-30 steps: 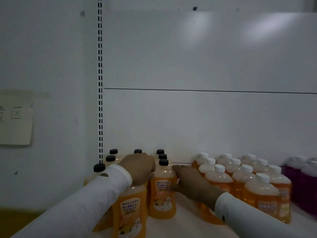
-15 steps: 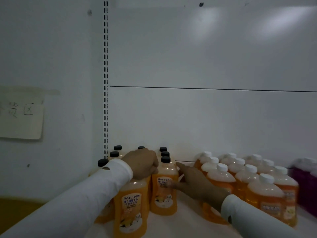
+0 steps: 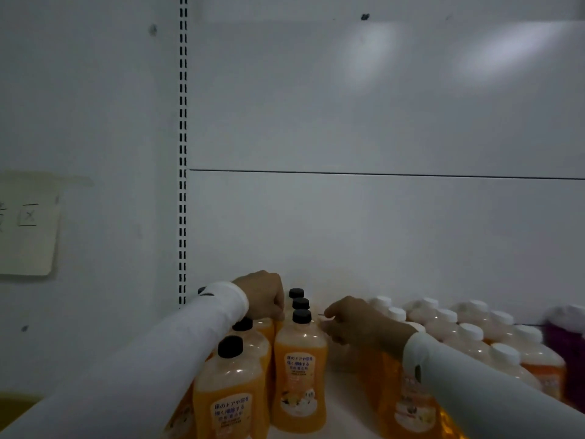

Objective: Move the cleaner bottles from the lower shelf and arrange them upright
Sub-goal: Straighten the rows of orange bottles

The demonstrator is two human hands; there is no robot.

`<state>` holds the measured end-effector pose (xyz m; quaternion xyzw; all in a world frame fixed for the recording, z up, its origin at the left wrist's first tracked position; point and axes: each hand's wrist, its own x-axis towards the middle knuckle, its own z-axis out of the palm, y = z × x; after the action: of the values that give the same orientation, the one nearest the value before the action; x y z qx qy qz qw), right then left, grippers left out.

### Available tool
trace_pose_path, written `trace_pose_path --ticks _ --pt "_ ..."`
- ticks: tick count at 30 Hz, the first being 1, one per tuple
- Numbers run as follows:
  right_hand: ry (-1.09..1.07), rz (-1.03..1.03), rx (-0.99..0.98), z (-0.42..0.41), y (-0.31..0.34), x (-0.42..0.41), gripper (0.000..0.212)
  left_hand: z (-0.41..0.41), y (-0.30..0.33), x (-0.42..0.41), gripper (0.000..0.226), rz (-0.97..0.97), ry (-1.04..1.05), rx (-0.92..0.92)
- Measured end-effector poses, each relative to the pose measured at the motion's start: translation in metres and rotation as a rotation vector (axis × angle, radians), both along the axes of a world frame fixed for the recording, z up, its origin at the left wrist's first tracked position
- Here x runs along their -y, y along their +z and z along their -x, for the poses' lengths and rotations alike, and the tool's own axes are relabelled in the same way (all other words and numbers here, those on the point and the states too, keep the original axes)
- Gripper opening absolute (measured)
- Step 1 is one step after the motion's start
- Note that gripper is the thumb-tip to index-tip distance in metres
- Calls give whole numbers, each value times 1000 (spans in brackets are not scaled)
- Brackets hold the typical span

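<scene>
Several orange cleaner bottles with black caps [image 3: 299, 375] stand upright in columns at the left of the white shelf [image 3: 345, 410]. My left hand [image 3: 262, 296] reaches over the middle column and grips the top of a rear bottle, hiding its cap. Two more of that column's bottles stand in front of it, the nearest one [image 3: 231, 391] at the shelf's front. My right hand [image 3: 351, 321] hovers in the gap just right of the right-hand column, fingers loosely curled and holding nothing. Whether it touches the bottle beside it is unclear.
Several orange bottles with white caps [image 3: 471, 340] crowd the shelf to the right, under my right sleeve. Purple bottles [image 3: 566, 343] stand at the far right. A slotted upright rail [image 3: 182, 153] marks the shelf's left end, with a paper note [image 3: 28, 223] on the wall beyond.
My left hand has shifted toward the back of the middle column, uncovering the two front caps. My right hand has lifted off the bottle's side and its fingers have curled.
</scene>
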<state>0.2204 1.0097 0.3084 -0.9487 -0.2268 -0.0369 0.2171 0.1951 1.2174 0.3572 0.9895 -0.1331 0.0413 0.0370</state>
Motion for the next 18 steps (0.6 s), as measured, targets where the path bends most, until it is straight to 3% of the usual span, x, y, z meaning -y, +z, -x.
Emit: trace_pose_path --ticks 9,18 --pt "44 -61 -9 -8 -12 -6 19 -12 -8 -1 23 -102 -29 34" --pt "31 -143 -105 -9 -13 -5 26 -14 -12 -2 22 -119 -16 71"
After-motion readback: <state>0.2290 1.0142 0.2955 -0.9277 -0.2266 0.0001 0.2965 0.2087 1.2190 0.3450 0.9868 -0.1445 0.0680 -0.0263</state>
